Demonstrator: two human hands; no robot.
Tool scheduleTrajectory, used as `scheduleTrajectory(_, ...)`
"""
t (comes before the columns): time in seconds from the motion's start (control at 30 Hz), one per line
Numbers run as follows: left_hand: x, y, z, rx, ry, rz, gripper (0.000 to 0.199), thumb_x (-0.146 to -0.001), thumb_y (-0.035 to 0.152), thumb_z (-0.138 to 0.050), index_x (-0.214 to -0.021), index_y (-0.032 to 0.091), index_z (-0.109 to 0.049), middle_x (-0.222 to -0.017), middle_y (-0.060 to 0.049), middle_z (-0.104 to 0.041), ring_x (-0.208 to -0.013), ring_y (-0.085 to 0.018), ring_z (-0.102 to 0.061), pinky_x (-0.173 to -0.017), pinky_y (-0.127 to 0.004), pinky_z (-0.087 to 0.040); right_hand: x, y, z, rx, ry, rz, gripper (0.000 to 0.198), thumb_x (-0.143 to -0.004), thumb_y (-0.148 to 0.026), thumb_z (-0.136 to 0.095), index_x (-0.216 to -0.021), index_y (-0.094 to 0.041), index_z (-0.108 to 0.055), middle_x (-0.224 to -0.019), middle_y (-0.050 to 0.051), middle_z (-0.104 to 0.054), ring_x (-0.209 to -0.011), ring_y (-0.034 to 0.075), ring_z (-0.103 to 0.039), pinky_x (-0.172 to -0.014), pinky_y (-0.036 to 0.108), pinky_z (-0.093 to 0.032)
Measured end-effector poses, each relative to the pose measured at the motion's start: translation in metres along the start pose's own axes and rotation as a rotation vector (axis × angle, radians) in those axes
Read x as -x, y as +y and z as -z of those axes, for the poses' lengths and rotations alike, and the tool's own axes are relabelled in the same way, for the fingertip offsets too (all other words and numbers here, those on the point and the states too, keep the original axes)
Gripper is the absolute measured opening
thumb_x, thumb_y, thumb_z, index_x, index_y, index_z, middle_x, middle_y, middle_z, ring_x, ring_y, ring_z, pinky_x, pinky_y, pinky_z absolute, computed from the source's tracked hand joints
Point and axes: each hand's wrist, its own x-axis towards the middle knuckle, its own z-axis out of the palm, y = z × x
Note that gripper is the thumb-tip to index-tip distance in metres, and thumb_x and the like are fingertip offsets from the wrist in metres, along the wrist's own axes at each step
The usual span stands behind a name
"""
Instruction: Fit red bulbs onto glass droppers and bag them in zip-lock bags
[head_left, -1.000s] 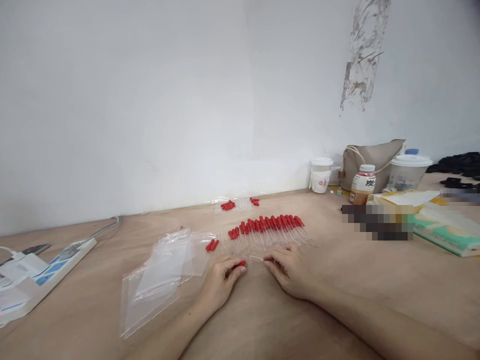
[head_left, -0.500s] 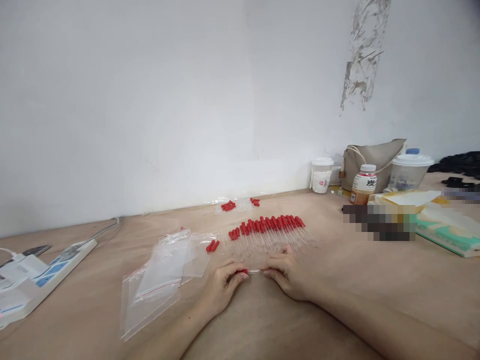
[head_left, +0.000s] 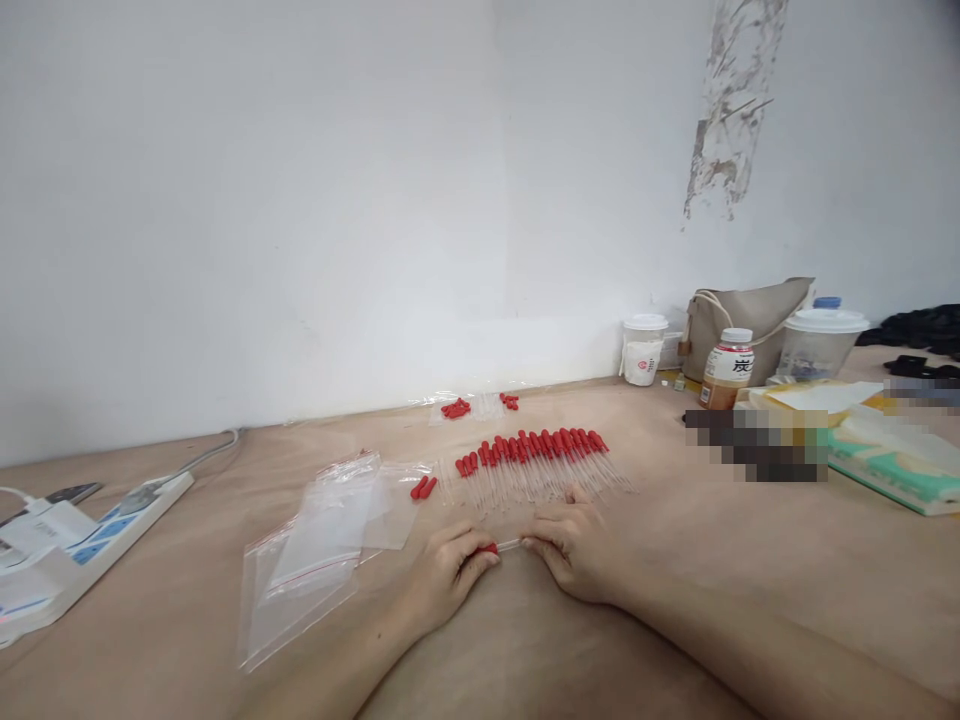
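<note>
My left hand [head_left: 448, 575] is closed around a red rubber bulb [head_left: 489, 548], of which only the end shows. From the bulb a clear glass dropper tube [head_left: 510, 545] runs across to my right hand [head_left: 574, 545], whose thumb and fingers pinch it. The bulb and tube meet close to my left fingertips. Just beyond my hands lies a row of droppers [head_left: 536, 455], red bulbs pointing away and clear tubes pointing towards me. Two loose red bulbs [head_left: 423, 488] rest left of that row, with a few bare tubes [head_left: 448, 482] beside them.
Clear zip bags [head_left: 319, 535] lie at left, near a power strip [head_left: 127, 540]. Against the wall are bags of red bulbs [head_left: 456, 408] and tubes. At right stand a lidded cup [head_left: 643, 350], a drink bottle [head_left: 727, 370], a grey bag [head_left: 757, 310] and a tissue pack [head_left: 892, 465].
My right hand has shifted slightly left along the tube, so a shorter stretch of it shows between my hands. The tube tilts a little more. My left hand keeps its grip.
</note>
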Motion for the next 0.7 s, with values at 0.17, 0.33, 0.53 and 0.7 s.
scheduleTrajectory(0.17,-0.001,0.002,0.002,-0.047,-0.016,-0.061,0.017,-0.087,0.022,-0.042,-0.082,0.017,-0.058,-0.075,-0.001,-0.055,-0.069,-0.013,-0.052,-0.064,-0.022,-0.041,-0.003,-0.006,-0.003,-0.030,-0.011,-0.046,0.022,-0.081,-0.019,-0.041,-0.067,-0.019,-0.058,-0.065,-0.002,-0.063,-0.058,0.010,-0.048,-0.068,0.029,-0.021)
scheduleTrajectory(0.33,-0.001,0.003,0.002,-0.054,-0.056,-0.100,0.017,-0.087,0.021,-0.041,-0.083,0.017,-0.056,-0.077,-0.002,-0.054,-0.070,-0.014,-0.052,-0.065,-0.023,-0.041,-0.001,-0.008,-0.011,-0.060,-0.028,-0.074,0.025,-0.082,-0.020,-0.040,-0.061,-0.018,-0.054,-0.062,-0.002,-0.063,-0.053,0.009,-0.045,-0.070,0.029,-0.022)
scheduleTrajectory(0.53,-0.003,0.001,0.006,-0.122,-0.091,-0.139,0.018,-0.088,0.022,-0.039,-0.087,0.018,-0.057,-0.081,-0.004,-0.056,-0.074,-0.015,-0.053,-0.067,-0.025,-0.043,-0.002,-0.010,-0.011,-0.005,-0.075,-0.075,0.028,-0.085,-0.023,-0.037,-0.063,-0.018,-0.054,-0.062,-0.002,-0.063,-0.054,0.009,-0.046,-0.071,0.029,-0.023)
scheduleTrajectory(0.7,-0.004,-0.006,0.008,-0.146,0.020,-0.166,0.019,-0.088,0.024,-0.040,-0.094,0.021,-0.058,-0.084,-0.003,-0.059,-0.078,-0.015,-0.055,-0.071,-0.026,-0.045,-0.005,-0.014,0.004,0.125,-0.077,0.016,0.024,-0.085,-0.022,-0.036,-0.073,-0.019,-0.057,-0.077,0.002,-0.063,-0.072,0.014,-0.050,-0.069,0.030,-0.024)
